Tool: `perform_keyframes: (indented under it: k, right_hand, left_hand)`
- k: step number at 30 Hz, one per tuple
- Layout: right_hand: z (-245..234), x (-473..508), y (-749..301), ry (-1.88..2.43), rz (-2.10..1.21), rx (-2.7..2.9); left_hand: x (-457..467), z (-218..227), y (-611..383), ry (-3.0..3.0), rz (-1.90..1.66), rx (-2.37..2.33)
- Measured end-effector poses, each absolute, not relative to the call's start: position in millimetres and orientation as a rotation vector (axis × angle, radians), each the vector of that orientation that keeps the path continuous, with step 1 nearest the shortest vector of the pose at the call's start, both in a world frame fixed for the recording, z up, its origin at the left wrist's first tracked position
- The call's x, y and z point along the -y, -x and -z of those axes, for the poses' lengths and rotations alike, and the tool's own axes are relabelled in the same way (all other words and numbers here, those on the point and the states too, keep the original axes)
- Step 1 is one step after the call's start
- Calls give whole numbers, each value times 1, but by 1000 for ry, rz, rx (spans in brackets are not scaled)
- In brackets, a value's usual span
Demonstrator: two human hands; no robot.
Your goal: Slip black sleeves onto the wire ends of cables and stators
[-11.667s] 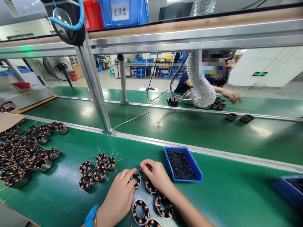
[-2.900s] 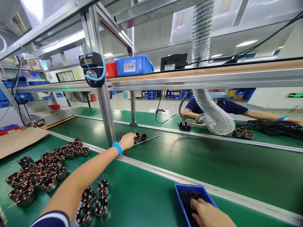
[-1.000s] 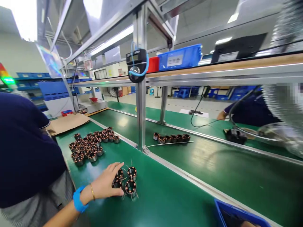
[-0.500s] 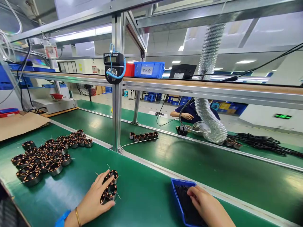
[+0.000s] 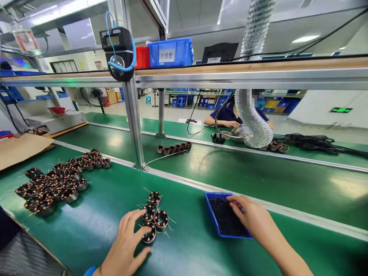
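Note:
A small cluster of motor stators (image 5: 161,220) with copper windings and loose wire ends stands upright on the green bench top. My left hand (image 5: 126,239) is at the cluster's left side, fingers spread, the fingertips at or against the nearest stators. To the right, a blue tray (image 5: 215,221) holds a heap of small black pieces (image 5: 227,216), too fine to make out singly. Over the tray's right part is my right hand (image 5: 253,214), thumb and fingers pinched together near the heap. Whatever lies between those fingertips is hidden.
Many more stators (image 5: 57,184) crowd the bench's left side, beside a cardboard sheet (image 5: 25,149). A metal post (image 5: 132,122) and shelf rail (image 5: 244,78) stand ahead. Beyond them are a row of stators (image 5: 172,149), a flexible duct (image 5: 255,119) and a co-worker (image 5: 227,115).
The view has tilted downward. The small stator cluster has shifted right, and my left hand has loosened from around it to its left side. My right hand stays pinched at the tray.

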State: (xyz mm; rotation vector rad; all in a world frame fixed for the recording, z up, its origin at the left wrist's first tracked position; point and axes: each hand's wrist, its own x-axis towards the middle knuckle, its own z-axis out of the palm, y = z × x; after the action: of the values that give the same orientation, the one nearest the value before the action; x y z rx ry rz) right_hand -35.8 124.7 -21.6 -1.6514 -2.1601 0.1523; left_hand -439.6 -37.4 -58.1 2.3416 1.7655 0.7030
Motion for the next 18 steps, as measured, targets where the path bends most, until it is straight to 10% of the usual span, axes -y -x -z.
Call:
perform_keyframes:
  k: [18]
  right_hand:
    - [26, -12, 98, 1378, -1029, 1850]
  left_hand:
    - [29, 47, 369, -2502, -501, -1078]
